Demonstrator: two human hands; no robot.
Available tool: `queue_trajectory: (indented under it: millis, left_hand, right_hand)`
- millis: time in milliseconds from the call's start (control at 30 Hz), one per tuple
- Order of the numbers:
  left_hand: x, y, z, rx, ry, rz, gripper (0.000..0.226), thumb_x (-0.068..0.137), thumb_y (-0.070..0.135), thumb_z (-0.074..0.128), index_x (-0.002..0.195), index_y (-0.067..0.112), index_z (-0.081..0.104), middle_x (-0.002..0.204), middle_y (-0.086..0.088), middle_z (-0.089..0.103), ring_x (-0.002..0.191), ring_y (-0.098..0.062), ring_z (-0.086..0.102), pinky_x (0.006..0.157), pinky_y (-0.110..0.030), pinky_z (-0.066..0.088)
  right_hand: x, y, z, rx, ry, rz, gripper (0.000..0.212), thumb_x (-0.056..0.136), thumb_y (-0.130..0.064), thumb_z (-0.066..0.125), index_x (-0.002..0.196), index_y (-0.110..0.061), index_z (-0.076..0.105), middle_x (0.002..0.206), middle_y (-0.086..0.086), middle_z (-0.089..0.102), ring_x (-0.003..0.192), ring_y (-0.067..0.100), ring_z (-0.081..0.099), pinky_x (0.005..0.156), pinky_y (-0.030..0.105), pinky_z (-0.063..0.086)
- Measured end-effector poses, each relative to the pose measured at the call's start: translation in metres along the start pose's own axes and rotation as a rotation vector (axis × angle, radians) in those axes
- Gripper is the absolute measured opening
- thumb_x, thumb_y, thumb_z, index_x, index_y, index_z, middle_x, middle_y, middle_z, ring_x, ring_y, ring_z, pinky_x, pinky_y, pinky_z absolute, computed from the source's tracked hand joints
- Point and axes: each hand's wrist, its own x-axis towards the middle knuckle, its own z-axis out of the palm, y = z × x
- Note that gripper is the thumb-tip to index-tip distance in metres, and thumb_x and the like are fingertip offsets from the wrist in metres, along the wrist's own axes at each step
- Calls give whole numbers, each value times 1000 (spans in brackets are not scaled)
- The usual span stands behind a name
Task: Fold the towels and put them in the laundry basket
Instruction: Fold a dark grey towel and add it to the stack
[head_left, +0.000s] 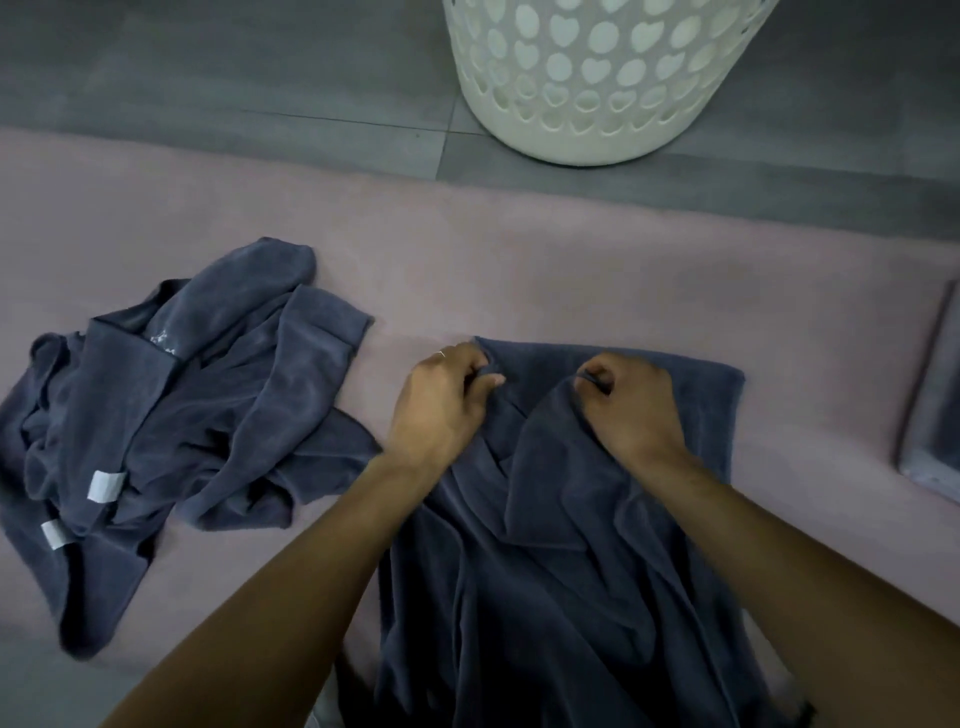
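step: first fold of dark towel (571, 545) | left hand (441, 405), right hand (631, 410) each pinch an edge | next: align corners, flatten | pile (171, 415), basket (597, 78) waiting

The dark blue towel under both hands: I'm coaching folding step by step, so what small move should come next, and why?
Probably carry the pinched edge on to the towel's far edge and lay it flat. The left hand and right hand each pinch a bit of the dark blue towel, which is still rumpled on the pink surface, so the fold looks half made. The laundry basket comes later.
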Motion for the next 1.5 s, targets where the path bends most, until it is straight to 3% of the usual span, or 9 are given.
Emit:
queue_trajectory:
  millis: [100, 200, 367, 567, 767, 967, 1167, 1367, 1500]
  left_hand:
    - [2, 39, 21, -65, -75, 14, 16, 87, 24, 70, 79, 17, 59, 72, 5, 60, 65, -12, 52, 60, -17, 33]
    - [5, 70, 44, -80, -155, 42, 17, 86, 26, 70, 78, 13, 62, 71, 2, 65, 66, -15, 57, 64, -24, 42]
    - [6, 109, 75, -145, -243, 92, 19, 86, 25, 71, 75, 14, 61, 65, 2, 62, 60, -10, 55, 57, -19, 40]
    - [8, 128, 98, -235, -202, 46, 18, 84, 24, 74, 79, 9, 65, 66, 4, 63, 60, -8, 57, 59, -18, 47]
    - [7, 127, 105, -316, -166, -24, 15, 84, 21, 74, 77, 15, 63, 66, 10, 61, 57, 2, 55, 55, -7, 41]
    - [7, 113, 111, -433, -176, -198, 18, 86, 24, 73, 74, 20, 60, 66, 3, 65, 56, -15, 63, 61, -41, 59]
    - [4, 110, 110, -498, -187, -217, 17, 87, 21, 71, 77, 15, 60, 66, 1, 63, 50, -8, 57, 57, -33, 56]
    - [0, 106, 106, -554, -192, -235, 20, 88, 17, 69, 74, 19, 56, 66, -1, 61, 54, -11, 56, 52, -21, 52]
    - [2, 104, 100, -588, -216, -278, 18, 89, 15, 69, 75, 16, 57, 68, -3, 62, 58, -13, 58, 52, -19, 52]
  right_hand:
    - [-1, 28, -37, 34, 42, 138, 9, 88, -15, 66, 80, -19, 65, 80, -2, 69, 74, 11, 61, 69, 16, 43]
    - [2, 59, -71, 47, 24, 251, 10, 83, -15, 72, 76, -20, 67, 78, -2, 69, 75, 13, 63, 71, 19, 47]
    - [13, 91, -97, 31, 57, 254, 10, 79, -13, 75, 73, -18, 69, 73, -2, 68, 65, 8, 60, 56, 2, 41]
    - [31, 104, -92, 239, 188, 378, 16, 76, -8, 76, 66, -18, 69, 74, 5, 71, 60, 16, 65, 69, 30, 60]
    - [31, 114, -88, 148, 202, 424, 4, 81, -16, 74, 83, -13, 73, 87, 7, 72, 78, 19, 67, 76, 22, 54]
    - [29, 105, -82, -73, 95, 395, 26, 93, -25, 58, 111, -6, 56, 112, 13, 60, 99, 29, 59, 76, 30, 46]
    - [27, 96, -80, -204, -54, 354, 31, 98, -26, 48, 120, -4, 49, 124, 16, 44, 100, 32, 56, 74, 34, 46]
    - [21, 89, -82, -117, 23, 340, 21, 92, -18, 53, 109, -5, 56, 101, 6, 58, 87, 23, 58, 65, 29, 46]
    - [19, 82, -90, -101, 27, 307, 17, 90, -21, 58, 76, -13, 63, 83, 5, 66, 79, 25, 65, 60, 26, 47]
